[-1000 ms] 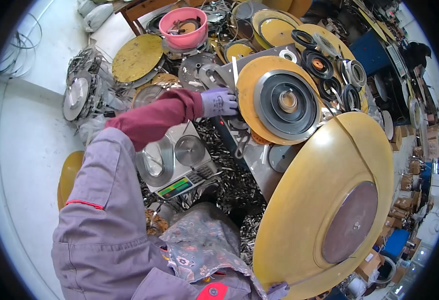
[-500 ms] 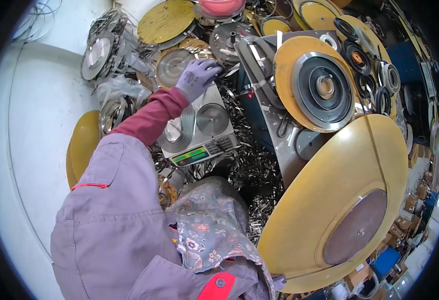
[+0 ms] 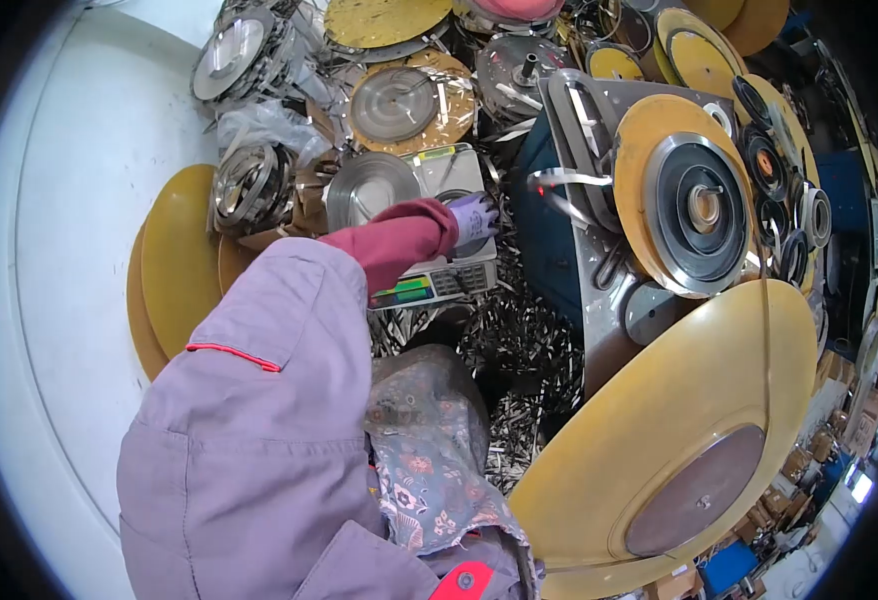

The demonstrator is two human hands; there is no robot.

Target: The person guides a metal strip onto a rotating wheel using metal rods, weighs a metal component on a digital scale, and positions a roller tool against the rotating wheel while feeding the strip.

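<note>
By the purple-gloved left hand (image 3: 474, 220), fingers curled, grip not discernible, the round grey metal disc (image 3: 467, 249) on the white digital scale (image 3: 465, 165) is best handled rim-first, level.

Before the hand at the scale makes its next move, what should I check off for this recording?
1. Left hand at the metal disc on the scale: ok.
2. Firm grip on that disc: cannot tell; the hand hides the contact.
3. Left hand gloved: ok.
4. Display readable: not ok; it glows green, but the maroon sleeve crosses in front of the scale and no digits are legible.
5. Space beside the scale clear: not ok; loose metal strips lie heaped there.
</note>
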